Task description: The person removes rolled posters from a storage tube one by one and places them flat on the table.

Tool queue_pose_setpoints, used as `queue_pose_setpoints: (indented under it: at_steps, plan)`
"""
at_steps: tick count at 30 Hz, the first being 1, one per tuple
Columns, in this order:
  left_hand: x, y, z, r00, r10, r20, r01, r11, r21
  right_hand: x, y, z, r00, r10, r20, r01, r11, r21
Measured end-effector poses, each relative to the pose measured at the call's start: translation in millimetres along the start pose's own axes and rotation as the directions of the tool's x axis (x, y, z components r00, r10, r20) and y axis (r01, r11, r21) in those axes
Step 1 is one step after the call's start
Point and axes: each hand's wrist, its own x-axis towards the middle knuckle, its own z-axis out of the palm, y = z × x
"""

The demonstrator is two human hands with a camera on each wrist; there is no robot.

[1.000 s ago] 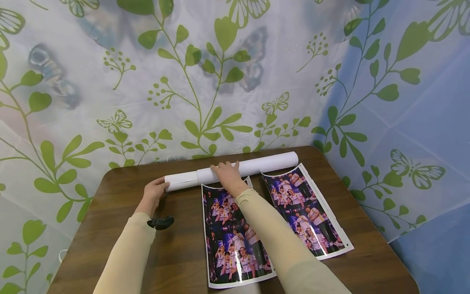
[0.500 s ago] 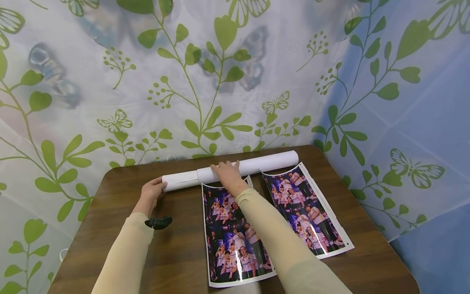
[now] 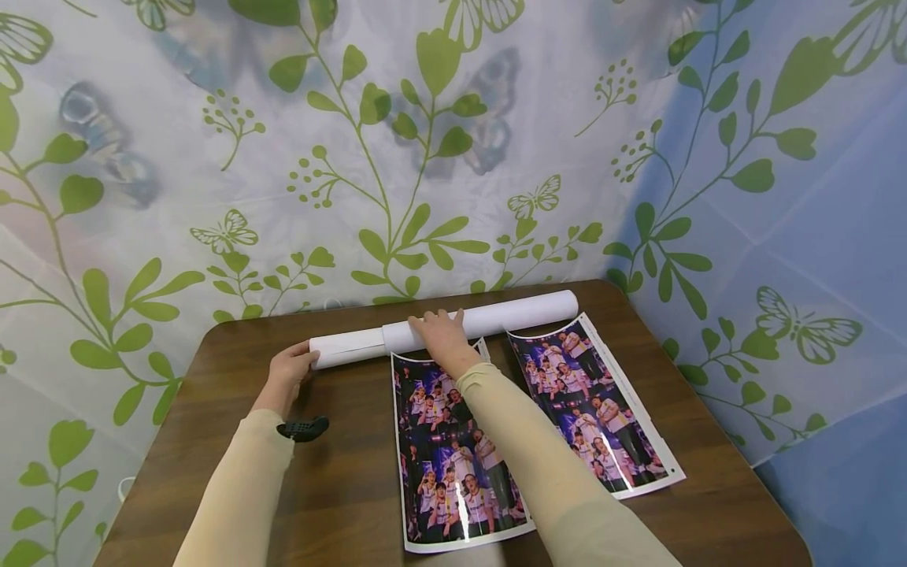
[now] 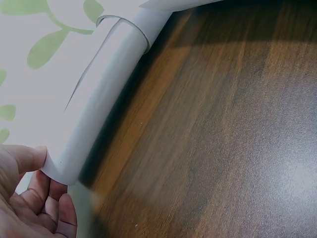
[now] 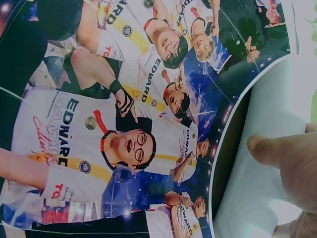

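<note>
Two white paper rolls lie end to end across the back of the table, the narrower roll [image 3: 347,348] sticking out of the left end of the wider roll [image 3: 520,315]. My left hand [image 3: 288,373] pinches the free left end of the narrow roll; in the left wrist view its thumb is outside the rim and some fingers are hidden by the paper. My right hand [image 3: 445,342] holds the wide roll near its left end, thumb on the near side in the right wrist view. Below it, a glossy photo poster [image 3: 453,472] lies partly under my right forearm.
A second glossy poster [image 3: 602,417] lies to the right, its near corners flat and far edge curled up. The brown wooden table [image 3: 340,496] ends at a leaf-patterned curtain [image 3: 298,197] behind. A black wrist device [image 3: 303,429] sits at my left cuff.
My left hand has moved slightly left and drawn the narrow roll a little farther out of the wide one. My right hand stays in place on the wide roll.
</note>
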Motion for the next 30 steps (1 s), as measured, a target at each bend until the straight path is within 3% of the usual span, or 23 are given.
queue_pose_setpoints:
  at_steps: [30]
  plan:
    - [-1.8, -2.6, -15.2, 1.0, 0.0, -0.011, 0.0, 1.0, -0.004, 0.2, 0.6, -1.3, 1.0, -0.004, 0.002, 0.004, 1.0, 0.006]
